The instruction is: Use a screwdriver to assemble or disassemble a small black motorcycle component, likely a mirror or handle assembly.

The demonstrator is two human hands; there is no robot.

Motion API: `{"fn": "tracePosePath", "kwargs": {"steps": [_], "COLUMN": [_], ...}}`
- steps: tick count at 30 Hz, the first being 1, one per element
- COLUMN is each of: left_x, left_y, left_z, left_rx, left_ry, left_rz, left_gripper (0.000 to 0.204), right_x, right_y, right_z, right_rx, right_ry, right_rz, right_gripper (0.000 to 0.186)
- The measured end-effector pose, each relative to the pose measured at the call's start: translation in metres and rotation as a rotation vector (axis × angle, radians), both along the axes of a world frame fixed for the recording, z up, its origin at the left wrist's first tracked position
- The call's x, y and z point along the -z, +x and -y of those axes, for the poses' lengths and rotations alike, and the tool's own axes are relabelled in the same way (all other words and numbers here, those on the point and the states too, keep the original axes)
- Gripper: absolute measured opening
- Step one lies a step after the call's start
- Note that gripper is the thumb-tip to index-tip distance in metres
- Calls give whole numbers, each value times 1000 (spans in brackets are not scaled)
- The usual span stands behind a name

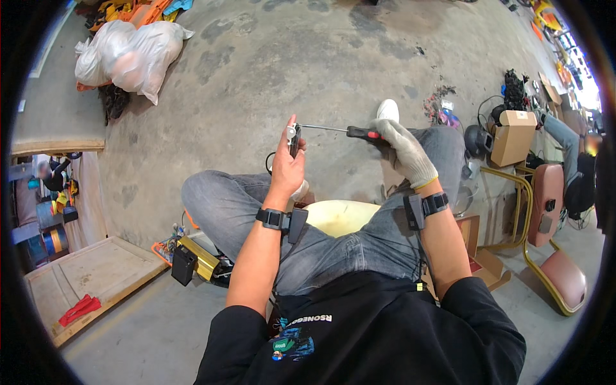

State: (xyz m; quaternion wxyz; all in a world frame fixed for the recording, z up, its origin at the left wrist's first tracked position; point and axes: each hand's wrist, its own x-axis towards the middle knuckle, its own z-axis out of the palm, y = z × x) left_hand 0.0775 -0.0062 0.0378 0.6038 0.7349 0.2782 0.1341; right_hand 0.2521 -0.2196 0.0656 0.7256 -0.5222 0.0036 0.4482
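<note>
My bare left hand (287,169) is closed around a small silver-and-black metal part (294,136), held upright in front of my knees. A thin black cable loop (268,160) shows beside that hand. My right hand (410,156), in a pale knitted work glove, grips a screwdriver (359,132) by its black and red handle. The screwdriver lies nearly level, and its steel shaft reaches left to the small part. Whether the tip sits in a screw is too small to tell. Black straps with boxes (276,219) circle both wrists.
A pale yellow seat (340,217) shows between my thighs. White bags (135,58) lie at the far left. A wooden board (90,279) with red gloves (79,310) is at the near left. To the right stand a cardboard box (513,136) and a gold-framed chair (544,199).
</note>
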Motion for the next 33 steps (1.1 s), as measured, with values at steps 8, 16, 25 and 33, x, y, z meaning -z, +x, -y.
{"fn": "tracePosePath", "kwargs": {"steps": [8, 16, 25, 33], "left_x": [0, -1, -3, 2], "left_y": [-1, 0, 1, -2], "left_z": [0, 1, 2, 0], "left_rx": [-9, -15, -6, -19], "left_ry": [3, 20, 28, -2], "left_rz": [-32, -26, -18, -22], "left_gripper": [76, 75, 77, 77], "right_x": [7, 13, 5, -3], "right_y": [-1, 3, 4, -4], "right_z": [-1, 5, 3, -6], "right_rx": [-14, -169, -117, 45], "right_ry": [61, -101, -76, -50], "right_rz": [87, 115, 53, 109], "right_gripper": [27, 36, 29, 30]}}
